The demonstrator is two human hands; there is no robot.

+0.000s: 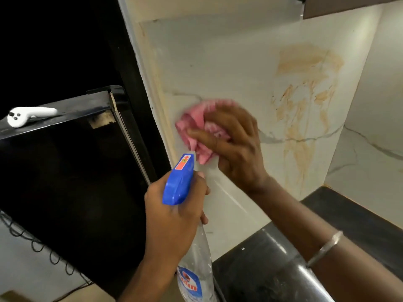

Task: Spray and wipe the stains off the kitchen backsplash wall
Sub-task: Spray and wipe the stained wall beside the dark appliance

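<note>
Head view: a pink cloth (197, 129) is pressed to the backsplash wall (229, 68) by the right hand (235, 144), left of orange stains (305, 101); nearer, a spray bottle (185, 214) is gripped by closed left hand (172, 216) fingers (201, 175).

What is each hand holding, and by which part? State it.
Left hand holds the spray bottle by its neck, below the blue trigger head. Right hand bunches the pink cloth against the backsplash.

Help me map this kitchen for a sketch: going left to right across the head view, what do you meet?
White controller → black appliance → spray bottle in left hand → pink cloth under right hand → orange stains → bangle
</note>
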